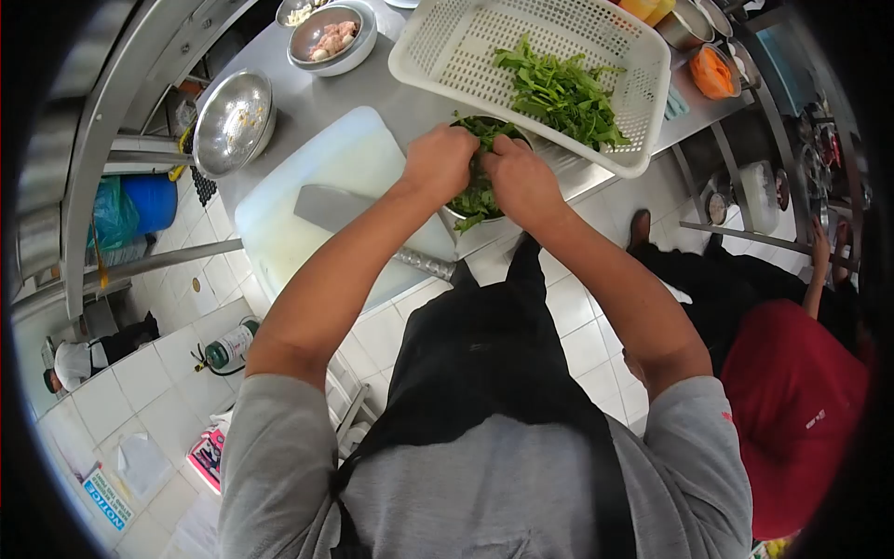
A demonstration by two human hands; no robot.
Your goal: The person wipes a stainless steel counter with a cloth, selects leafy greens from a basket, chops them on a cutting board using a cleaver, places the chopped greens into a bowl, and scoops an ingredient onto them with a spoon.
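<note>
My left hand (440,160) and my right hand (523,182) are close together above a metal bowl near the table's front edge. Both are closed around leafy greens (480,200), whose leaves stick out below and behind my fingers. Much of the bowl is hidden by hands and leaves. Just behind it stands a white perforated basket (438,70) with a heap of greens (563,88) in its right part. To the left, a white cutting board (307,168) carries a cleaver (340,207); its wrapped handle points toward me, and my left forearm crosses over it.
A metal bowl (235,126) with food scraps sits left of the board. Behind it, stacked bowls (349,61) hold pieces of raw meat (333,41). An orange item (711,73) lies in a container at right. A person in red (792,410) stands close on my right.
</note>
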